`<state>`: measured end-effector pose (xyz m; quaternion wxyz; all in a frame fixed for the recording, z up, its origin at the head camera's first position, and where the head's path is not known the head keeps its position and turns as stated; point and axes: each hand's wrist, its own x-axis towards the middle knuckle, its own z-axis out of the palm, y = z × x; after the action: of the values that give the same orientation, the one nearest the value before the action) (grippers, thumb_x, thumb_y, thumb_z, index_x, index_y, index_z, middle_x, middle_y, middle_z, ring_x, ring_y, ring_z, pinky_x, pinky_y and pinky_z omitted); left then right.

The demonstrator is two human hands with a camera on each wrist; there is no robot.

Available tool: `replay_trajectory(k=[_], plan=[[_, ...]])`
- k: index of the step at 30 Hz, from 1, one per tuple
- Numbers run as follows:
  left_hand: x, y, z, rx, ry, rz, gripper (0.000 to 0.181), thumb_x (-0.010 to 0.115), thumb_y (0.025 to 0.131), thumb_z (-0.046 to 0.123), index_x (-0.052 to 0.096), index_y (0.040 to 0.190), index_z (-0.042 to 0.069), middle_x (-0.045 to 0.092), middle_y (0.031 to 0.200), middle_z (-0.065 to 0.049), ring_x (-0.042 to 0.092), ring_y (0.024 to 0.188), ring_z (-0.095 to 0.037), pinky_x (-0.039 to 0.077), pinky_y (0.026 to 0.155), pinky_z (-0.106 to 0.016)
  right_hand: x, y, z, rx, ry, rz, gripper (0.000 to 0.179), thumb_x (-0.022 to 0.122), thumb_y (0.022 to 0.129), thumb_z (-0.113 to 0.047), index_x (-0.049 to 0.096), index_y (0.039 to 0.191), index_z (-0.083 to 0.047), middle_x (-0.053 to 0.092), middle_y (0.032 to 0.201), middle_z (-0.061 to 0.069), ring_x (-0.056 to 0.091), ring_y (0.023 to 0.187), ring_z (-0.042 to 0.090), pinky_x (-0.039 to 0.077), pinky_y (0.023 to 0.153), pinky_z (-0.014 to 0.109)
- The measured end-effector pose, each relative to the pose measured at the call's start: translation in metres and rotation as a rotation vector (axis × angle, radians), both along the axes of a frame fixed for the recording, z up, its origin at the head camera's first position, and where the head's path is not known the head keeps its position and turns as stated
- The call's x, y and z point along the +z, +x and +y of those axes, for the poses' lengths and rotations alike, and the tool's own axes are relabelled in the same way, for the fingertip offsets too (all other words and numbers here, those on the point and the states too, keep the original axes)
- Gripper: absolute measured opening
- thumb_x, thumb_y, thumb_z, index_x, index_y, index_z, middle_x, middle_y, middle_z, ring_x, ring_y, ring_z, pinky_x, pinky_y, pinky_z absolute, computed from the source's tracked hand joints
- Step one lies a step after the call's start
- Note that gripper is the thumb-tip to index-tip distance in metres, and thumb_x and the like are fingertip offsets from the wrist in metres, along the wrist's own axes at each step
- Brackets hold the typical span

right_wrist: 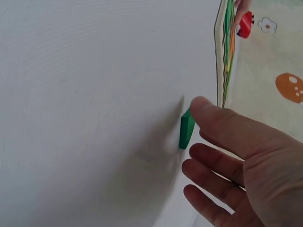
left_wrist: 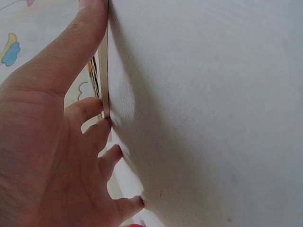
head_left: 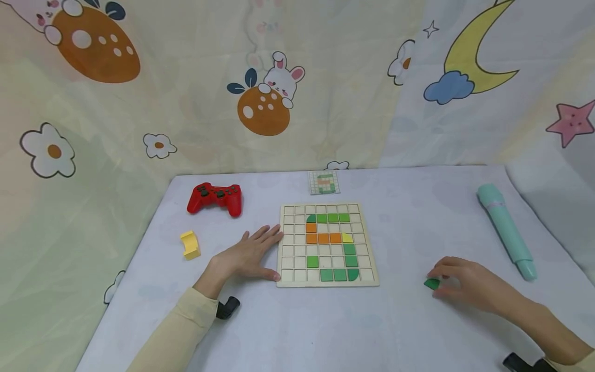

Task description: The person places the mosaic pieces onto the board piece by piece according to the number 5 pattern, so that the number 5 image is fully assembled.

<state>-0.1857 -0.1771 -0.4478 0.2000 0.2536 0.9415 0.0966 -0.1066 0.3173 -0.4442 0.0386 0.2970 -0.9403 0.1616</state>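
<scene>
A square wooden grid board lies on the table, with green, orange and yellow tiles set in some of its cells. My left hand rests at the board's left edge, fingers spread, its thumb near the lower corner; in the left wrist view, thumb and fingertips meet the board's side. Right of the board, my right hand pinches a dark green tile between thumb and fingers, close over the table. The right wrist view shows the thumb at the upper end of this green tile, the other fingers loosely bent.
A small pattern card lies behind the board. To the left are a red game controller and a yellow notched block. A mint-green cylindrical case lies at the far right. A printed cloth hangs behind the table.
</scene>
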Motion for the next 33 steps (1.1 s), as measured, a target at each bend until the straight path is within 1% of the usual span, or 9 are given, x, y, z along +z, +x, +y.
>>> replay_trajectory(k=[2, 4, 10, 12, 14, 18, 26, 28, 33], plan=[[0.0, 0.0, 0.0, 0.001, 0.0, 0.0, 0.104, 0.072, 0.075, 0.063, 0.019, 0.156, 0.024, 0.007, 0.165, 0.005, 0.005, 0.152, -0.027, 0.014, 0.118, -0.063, -0.003, 0.0, 0.001, 0.02, -0.011, -0.013, 0.029, 0.085, 0.07, -0.021, 0.071, 0.095, -0.023, 0.061, 0.094, -0.016, 0.052, 0.078, -0.007, 0.049, 0.062, 0.019], [-0.001, -0.001, 0.0, 0.002, 0.001, 0.0, 0.104, 0.072, 0.075, 0.063, 0.019, 0.156, 0.024, 0.007, 0.165, 0.004, 0.005, 0.152, -0.027, 0.014, 0.118, -0.063, -0.005, -0.001, 0.0, 0.034, -0.014, -0.003, 0.03, 0.085, 0.068, -0.016, 0.071, 0.095, -0.021, 0.062, 0.094, -0.014, 0.053, 0.078, -0.007, 0.049, 0.062, 0.018], [-0.002, -0.001, -0.001, 0.005, 0.005, 0.0, 0.104, 0.072, 0.075, 0.063, 0.02, 0.156, 0.023, 0.008, 0.165, 0.003, 0.006, 0.152, -0.027, 0.013, 0.117, -0.064, -0.01, -0.009, -0.004, 0.1, -0.009, 0.103, 0.038, 0.086, 0.063, -0.005, 0.071, 0.094, -0.019, 0.063, 0.094, -0.01, 0.059, 0.08, 0.001, 0.048, 0.067, 0.01], [-0.002, -0.001, -0.001, 0.008, 0.004, 0.0, 0.104, 0.072, 0.075, 0.063, 0.02, 0.156, 0.023, 0.008, 0.165, 0.004, 0.006, 0.152, -0.027, 0.013, 0.117, -0.064, -0.01, -0.012, -0.008, 0.11, 0.0, 0.124, 0.038, 0.086, 0.062, -0.004, 0.071, 0.094, -0.019, 0.063, 0.095, -0.009, 0.06, 0.081, 0.003, 0.049, 0.069, 0.011], [-0.002, 0.0, 0.0, 0.008, 0.0, -0.003, 0.105, 0.072, 0.074, 0.063, 0.02, 0.156, 0.023, 0.007, 0.165, 0.004, 0.005, 0.152, -0.027, 0.013, 0.118, -0.063, -0.009, -0.015, -0.013, 0.117, 0.01, 0.125, 0.038, 0.085, 0.063, -0.003, 0.072, 0.095, -0.018, 0.064, 0.097, -0.008, 0.061, 0.083, 0.005, 0.052, 0.069, 0.015], [-0.002, 0.0, 0.0, 0.009, -0.001, -0.006, 0.104, 0.072, 0.074, 0.063, 0.019, 0.156, 0.024, 0.007, 0.165, 0.004, 0.005, 0.153, -0.027, 0.014, 0.118, -0.063, -0.001, -0.023, -0.03, 0.133, 0.029, 0.075, 0.034, 0.082, 0.068, -0.002, 0.072, 0.096, -0.018, 0.064, 0.1, -0.007, 0.062, 0.087, 0.009, 0.056, 0.072, 0.024], [-0.002, -0.001, -0.001, 0.002, -0.005, 0.001, 0.103, 0.071, 0.075, 0.062, 0.02, 0.156, 0.023, 0.007, 0.165, 0.004, 0.005, 0.152, -0.027, 0.013, 0.118, -0.063, 0.019, -0.041, -0.08, 0.2, 0.029, -0.046, 0.03, 0.075, 0.078, 0.002, 0.072, 0.102, -0.015, 0.066, 0.109, -0.002, 0.064, 0.098, 0.017, 0.057, 0.082, 0.033], [-0.002, -0.001, -0.001, -0.002, -0.008, 0.003, 0.103, 0.071, 0.075, 0.062, 0.019, 0.156, 0.023, 0.007, 0.165, 0.004, 0.006, 0.152, -0.027, 0.013, 0.118, -0.063, 0.021, -0.045, -0.094, 0.228, 0.029, -0.063, 0.029, 0.074, 0.079, 0.002, 0.073, 0.102, -0.015, 0.066, 0.11, -0.001, 0.063, 0.099, 0.018, 0.057, 0.083, 0.033], [-0.003, -0.002, -0.001, -0.002, -0.012, 0.002, 0.104, 0.071, 0.075, 0.063, 0.019, 0.156, 0.024, 0.006, 0.165, 0.004, 0.005, 0.152, -0.027, 0.013, 0.117, -0.063, 0.022, -0.054, -0.131, 0.328, 0.038, -0.067, 0.024, 0.073, 0.08, 0.0, 0.073, 0.1, -0.014, 0.065, 0.109, -0.001, 0.062, 0.1, 0.016, 0.057, 0.084, 0.029]])
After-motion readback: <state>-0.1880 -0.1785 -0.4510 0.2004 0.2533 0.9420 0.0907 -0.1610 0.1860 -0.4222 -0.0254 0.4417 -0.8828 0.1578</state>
